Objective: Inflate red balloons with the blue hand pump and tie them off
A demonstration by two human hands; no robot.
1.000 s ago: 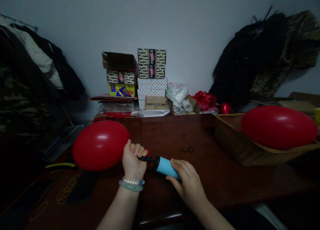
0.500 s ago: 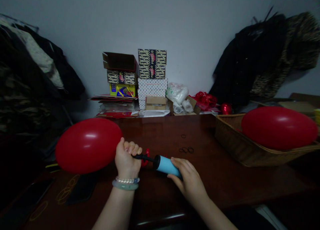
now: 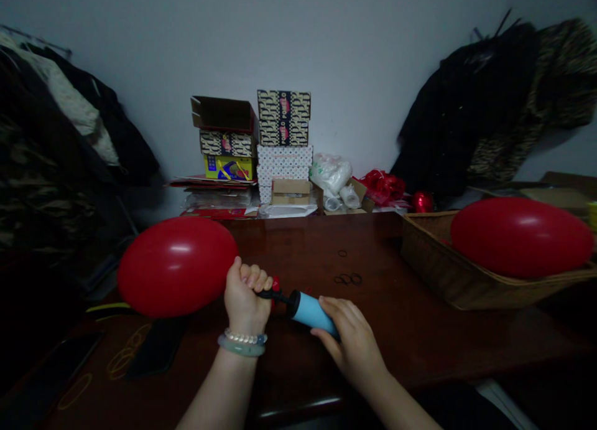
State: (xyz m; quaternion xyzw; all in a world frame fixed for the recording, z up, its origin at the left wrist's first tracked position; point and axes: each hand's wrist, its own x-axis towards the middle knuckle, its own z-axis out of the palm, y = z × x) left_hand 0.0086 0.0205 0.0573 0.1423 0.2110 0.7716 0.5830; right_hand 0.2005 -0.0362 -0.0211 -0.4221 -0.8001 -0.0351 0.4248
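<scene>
My left hand is closed around the black rod end of a balloon pump. Against that fist rests a large inflated red balloon; its neck is hidden by my fingers. The pump's light blue barrel is wrapped by my right hand, fingers over the top and thumb along the near side. A short stretch of black rod shows between my left fist and the barrel. Just behind the rod lies a small red item, partly covered, whose kind I cannot make out.
A wicker basket at the right holds another red balloon. Several dark rings lie on the brown table. Yellow bands and a dark flat object are at the left. Stacked boxes stand against the wall.
My left hand has shifted right toward the barrel, bringing the balloon along, so less of the rod shows. My right hand and the barrel have stayed nearly still.
</scene>
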